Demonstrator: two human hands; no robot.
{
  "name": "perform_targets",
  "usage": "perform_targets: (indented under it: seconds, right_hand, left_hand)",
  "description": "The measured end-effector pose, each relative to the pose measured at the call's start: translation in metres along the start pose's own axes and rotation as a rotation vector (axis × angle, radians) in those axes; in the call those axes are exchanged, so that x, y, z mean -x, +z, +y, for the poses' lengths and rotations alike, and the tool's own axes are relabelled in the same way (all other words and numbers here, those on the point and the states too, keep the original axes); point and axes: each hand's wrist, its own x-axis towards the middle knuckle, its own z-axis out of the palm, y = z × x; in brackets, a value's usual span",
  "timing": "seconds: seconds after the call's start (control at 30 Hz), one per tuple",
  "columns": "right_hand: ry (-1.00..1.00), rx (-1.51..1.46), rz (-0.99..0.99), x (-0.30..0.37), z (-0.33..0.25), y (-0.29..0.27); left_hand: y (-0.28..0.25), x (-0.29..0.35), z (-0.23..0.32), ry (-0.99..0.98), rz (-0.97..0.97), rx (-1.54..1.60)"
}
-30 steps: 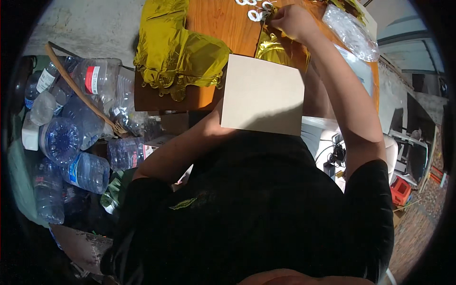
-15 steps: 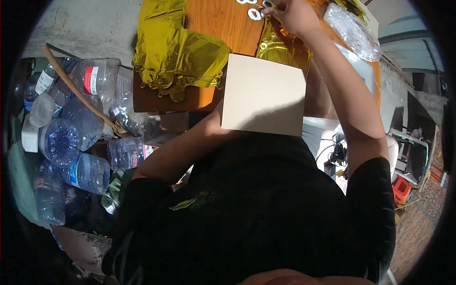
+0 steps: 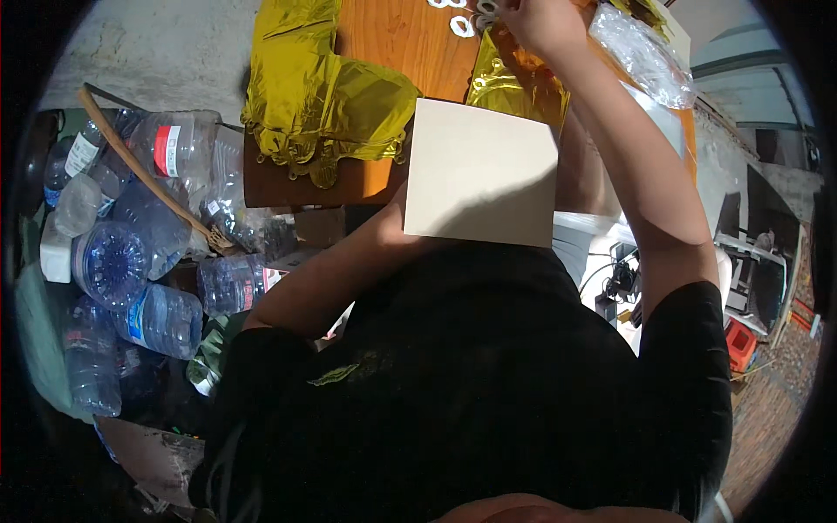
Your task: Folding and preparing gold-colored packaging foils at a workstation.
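A cream square panel (image 3: 481,170), perhaps the face of a box, lies in front of my chest at the table's near edge. My left hand (image 3: 398,218) goes behind its left side; the panel hides the fingers. At the top edge of the view my right hand (image 3: 542,28) reaches over the far part of the table, fingers curled and partly cut off. Small white rings (image 3: 462,27) lie beside it, one of them (image 3: 486,7) close to the fingertips. Under the right wrist spreads shiny gold film (image 3: 504,83). What the fingers hold cannot be made out.
More gold foil pieces (image 3: 327,105) hang over the left near edge of the wooden table (image 3: 392,44). Clear plastic wrap (image 3: 641,54) lies at the right. Empty plastic bottles (image 3: 166,318) crowd the left side, with a wooden stick (image 3: 144,161) across them. Black cables (image 3: 621,277) show at right.
My right hand has moved slightly up and farther out of the view, its fingers now mostly at the top edge. The left arm and panel keep their place apart from a slight view shift.
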Motion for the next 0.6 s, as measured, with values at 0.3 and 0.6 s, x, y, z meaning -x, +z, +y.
perform_targets:
  seconds: [0.3, 0.6]
  right_hand:
    - [-0.291, 0.354, -0.034, 0.019, -0.013, 0.005]
    - [-0.286, 0.063, -0.167, 0.123, -0.114, -0.025]
  left_hand:
    - [0.008, -0.001, 0.018, -0.238, -0.008, 1.351]
    - [0.027, 0.006, 0.017, -0.158, 0.118, 0.504]
